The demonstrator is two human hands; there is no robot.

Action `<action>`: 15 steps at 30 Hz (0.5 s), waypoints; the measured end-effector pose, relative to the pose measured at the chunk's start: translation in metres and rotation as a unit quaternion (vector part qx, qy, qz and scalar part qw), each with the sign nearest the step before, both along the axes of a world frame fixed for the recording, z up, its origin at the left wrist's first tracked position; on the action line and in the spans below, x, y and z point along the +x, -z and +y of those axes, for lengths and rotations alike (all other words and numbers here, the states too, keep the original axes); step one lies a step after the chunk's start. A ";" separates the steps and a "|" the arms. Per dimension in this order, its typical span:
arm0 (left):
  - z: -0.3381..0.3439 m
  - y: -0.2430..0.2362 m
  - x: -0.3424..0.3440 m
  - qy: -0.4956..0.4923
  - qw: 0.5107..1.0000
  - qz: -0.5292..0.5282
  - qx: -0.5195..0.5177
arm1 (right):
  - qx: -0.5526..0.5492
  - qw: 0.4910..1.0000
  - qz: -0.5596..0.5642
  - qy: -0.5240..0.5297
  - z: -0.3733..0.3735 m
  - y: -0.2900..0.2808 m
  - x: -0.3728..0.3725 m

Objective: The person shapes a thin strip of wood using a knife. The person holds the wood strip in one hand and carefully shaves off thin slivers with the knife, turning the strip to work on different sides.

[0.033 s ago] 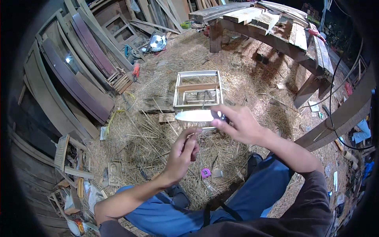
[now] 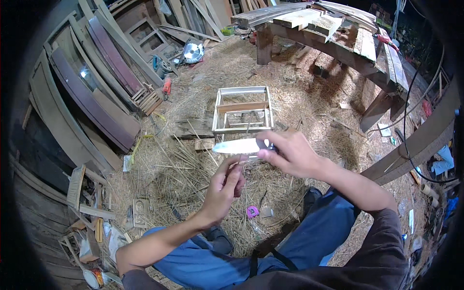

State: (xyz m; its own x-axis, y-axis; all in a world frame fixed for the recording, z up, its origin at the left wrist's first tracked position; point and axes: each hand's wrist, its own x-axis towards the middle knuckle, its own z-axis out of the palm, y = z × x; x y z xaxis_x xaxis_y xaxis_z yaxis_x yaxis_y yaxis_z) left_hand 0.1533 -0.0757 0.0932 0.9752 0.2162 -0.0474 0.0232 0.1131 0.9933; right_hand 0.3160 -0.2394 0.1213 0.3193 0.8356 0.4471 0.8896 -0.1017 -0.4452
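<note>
My right hand [image 2: 289, 153] is closed round the dark handle of a knife [image 2: 237, 146]. Its broad, shiny blade points left, the tip slightly low, and catches the light. Just under the blade is my left hand [image 2: 226, 186], its fingers curled in a pinch with the forefinger close to the lower edge. Whatever sits in that pinch is too small to make out. A thin upright sliver [image 2: 248, 127] shows above the blade; whether it runs down to my left fingers is hidden. Beyond the knife stands a pale wooden frame [image 2: 242, 105] with crossbars.
Thin strips [image 2: 169, 166] and shavings litter the floor. A pink tape measure [image 2: 252, 211] lies between my feet. A circular saw [image 2: 193, 52] and a red-orange power tool [image 2: 166, 85] are at far left, near leaning boards [image 2: 89, 96]. A wooden workbench [image 2: 333, 46] stands far right.
The knife has shifted a little left, and its tip has dipped slightly. My right hand has moved a touch with it; my left hand stays almost in place.
</note>
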 end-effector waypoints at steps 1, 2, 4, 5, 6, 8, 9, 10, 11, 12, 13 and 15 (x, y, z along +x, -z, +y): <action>0.001 0.005 0.001 0.002 1.000 -0.007 -0.018 | -0.019 1.000 -0.010 -0.002 0.002 0.002 -0.002; 0.001 0.008 0.003 0.004 0.999 -0.014 -0.037 | -0.018 1.000 -0.008 -0.017 0.004 0.006 -0.004; 0.002 0.012 0.003 0.006 1.000 0.001 -0.031 | -0.016 0.999 -0.003 -0.049 0.006 0.011 -0.006; 0.005 0.012 0.003 0.024 0.999 0.010 -0.028 | -0.030 0.998 0.002 -0.054 0.006 0.011 -0.006; 0.007 0.013 0.003 0.042 0.999 0.019 -0.025 | -0.025 0.998 0.003 -0.057 0.006 0.011 -0.006; 0.003 0.016 0.003 0.031 0.999 0.014 -0.009 | -0.014 0.998 0.008 -0.065 0.006 0.011 -0.005; 0.002 0.017 0.002 0.026 1.000 0.012 -0.001 | -0.018 0.997 0.005 -0.069 0.005 0.009 -0.003; 0.002 0.018 0.003 0.031 0.999 0.008 -0.006 | -0.022 0.997 0.001 -0.071 0.004 0.004 0.000; 0.002 0.018 0.003 0.037 0.999 0.004 -0.011 | -0.026 0.997 -0.002 -0.073 0.002 0.002 0.002; 0.001 0.018 0.003 0.042 0.999 0.000 -0.016 | -0.013 0.997 -0.007 -0.070 0.001 0.003 0.002; 0.001 0.018 0.004 0.043 0.999 -0.003 -0.024 | -0.001 0.998 -0.013 -0.067 0.001 0.005 0.004; 0.000 0.015 0.006 0.044 0.998 -0.008 -0.039 | -0.014 0.999 0.008 -0.037 -0.002 0.005 0.006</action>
